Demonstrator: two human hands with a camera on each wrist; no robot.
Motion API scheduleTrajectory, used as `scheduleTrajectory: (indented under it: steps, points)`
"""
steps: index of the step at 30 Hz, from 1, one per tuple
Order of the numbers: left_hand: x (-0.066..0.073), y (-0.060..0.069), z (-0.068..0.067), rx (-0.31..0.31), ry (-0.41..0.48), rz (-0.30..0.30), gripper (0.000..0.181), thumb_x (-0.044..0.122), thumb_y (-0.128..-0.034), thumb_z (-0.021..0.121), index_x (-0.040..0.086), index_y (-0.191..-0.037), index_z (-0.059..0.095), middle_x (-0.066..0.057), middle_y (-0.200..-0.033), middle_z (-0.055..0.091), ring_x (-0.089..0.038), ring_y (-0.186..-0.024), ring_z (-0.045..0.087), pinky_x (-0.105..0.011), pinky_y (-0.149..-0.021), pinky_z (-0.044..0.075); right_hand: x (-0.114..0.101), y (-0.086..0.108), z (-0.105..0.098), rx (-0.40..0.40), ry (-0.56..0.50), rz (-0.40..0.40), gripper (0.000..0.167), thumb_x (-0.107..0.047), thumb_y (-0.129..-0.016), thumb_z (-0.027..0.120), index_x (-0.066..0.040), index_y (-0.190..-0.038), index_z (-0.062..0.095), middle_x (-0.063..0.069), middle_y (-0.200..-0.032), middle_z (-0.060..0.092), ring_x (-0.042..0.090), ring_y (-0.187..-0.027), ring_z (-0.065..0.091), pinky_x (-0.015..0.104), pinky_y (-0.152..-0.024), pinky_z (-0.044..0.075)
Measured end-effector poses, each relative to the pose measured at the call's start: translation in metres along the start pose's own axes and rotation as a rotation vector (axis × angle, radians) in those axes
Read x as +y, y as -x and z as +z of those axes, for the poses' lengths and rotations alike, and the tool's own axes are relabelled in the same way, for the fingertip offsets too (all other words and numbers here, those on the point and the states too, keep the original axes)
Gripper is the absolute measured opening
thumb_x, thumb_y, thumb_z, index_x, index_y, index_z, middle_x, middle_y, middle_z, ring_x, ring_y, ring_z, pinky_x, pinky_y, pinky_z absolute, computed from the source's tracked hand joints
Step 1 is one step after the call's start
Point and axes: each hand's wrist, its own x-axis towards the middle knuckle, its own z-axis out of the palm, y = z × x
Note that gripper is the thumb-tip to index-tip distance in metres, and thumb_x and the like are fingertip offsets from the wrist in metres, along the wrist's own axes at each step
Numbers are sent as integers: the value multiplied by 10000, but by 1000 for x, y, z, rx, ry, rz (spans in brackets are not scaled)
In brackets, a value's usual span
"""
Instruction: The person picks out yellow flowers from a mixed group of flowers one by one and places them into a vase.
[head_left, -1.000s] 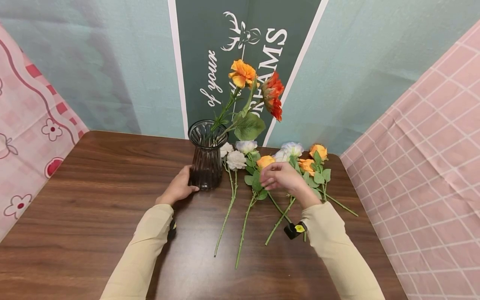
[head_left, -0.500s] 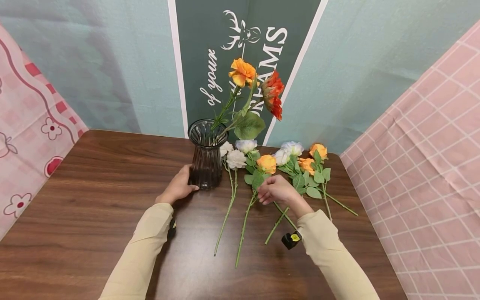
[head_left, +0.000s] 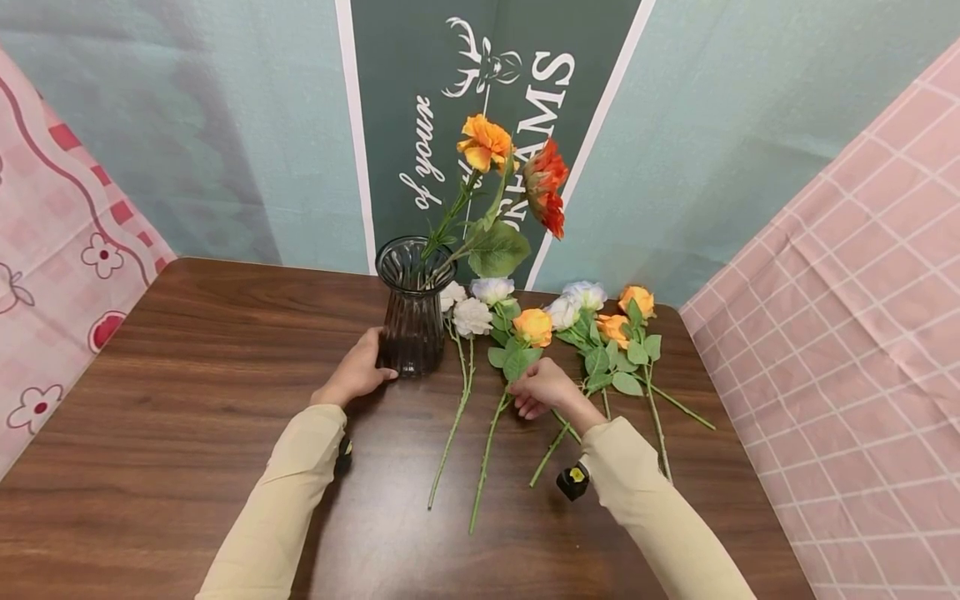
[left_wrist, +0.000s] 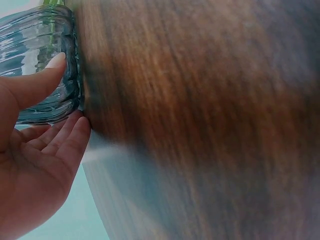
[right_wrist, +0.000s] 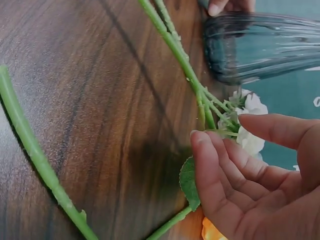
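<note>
A dark, ribbed glass vase (head_left: 414,329) stands upright on the table, with an orange flower (head_left: 486,143) and a red flower (head_left: 547,187) in it. My left hand (head_left: 355,371) holds the vase low on its left side; the left wrist view shows the thumb on the glass (left_wrist: 37,62) and fingers beneath its edge. Over the upper stem of an orange rose (head_left: 533,327) is my right hand (head_left: 546,389). Its thumb and loosely bent fingers are apart in the right wrist view, nothing visible between them. Whether a fingertip touches the rose's leaf or stem, I cannot tell.
White flowers (head_left: 472,317) lie between the vase and the orange rose. Farther right lie pale blue-white flowers (head_left: 564,313) and more orange roses (head_left: 636,301), their stems crossing. A printed backdrop (head_left: 300,125) rises behind the table, and pink cloth (head_left: 840,292) stands on the right.
My right hand has come down from over the orange rose's bloom toward its stem, uncovering the bloom and leaves. The left hand and vase keep their place.
</note>
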Motion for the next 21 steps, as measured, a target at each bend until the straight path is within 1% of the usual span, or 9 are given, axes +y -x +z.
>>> scheduleTrajectory:
  steps: [5, 8, 16, 21]
  points:
    - [0, 0, -1, 2, 5, 3, 729, 81, -848, 643, -80, -1390, 182, -291, -1408, 245, -423, -1259, 296, -518, -1004, 280, -3, -1, 7, 80, 74, 32, 247, -139, -818, 677, -6, -658, 544, 135, -584, 592, 168, -427, 558, 340, -489, 527]
    - [0, 0, 0, 1, 2, 5, 730, 82, -849, 641, -81, -1390, 180, -291, -1411, 241, -421, -1263, 290, -516, -1007, 276, -3, -2, 10, 110, 92, 39, 286, -151, -803, 695, -40, -610, 516, 130, -564, 584, 157, -399, 534, 333, -466, 518]
    - [0, 1, 0, -6, 7, 3, 729, 82, -854, 636, -81, -1394, 174, -288, -1417, 230, -421, -1267, 284, -520, -1005, 279, 3, -8, 15, 160, 145, 54, 337, -167, -782, 718, -47, -550, 504, 86, -483, 543, 133, -351, 492, 290, -398, 487]
    - [0, 1, 0, -1, 9, 9, 730, 78, -851, 640, -83, -1393, 177, -291, -1414, 235, -422, -1266, 286, -521, -1006, 276, 4, -10, 16, 165, 155, 79, 319, -155, -780, 717, -24, -562, 524, 86, -480, 540, 139, -348, 502, 301, -408, 497]
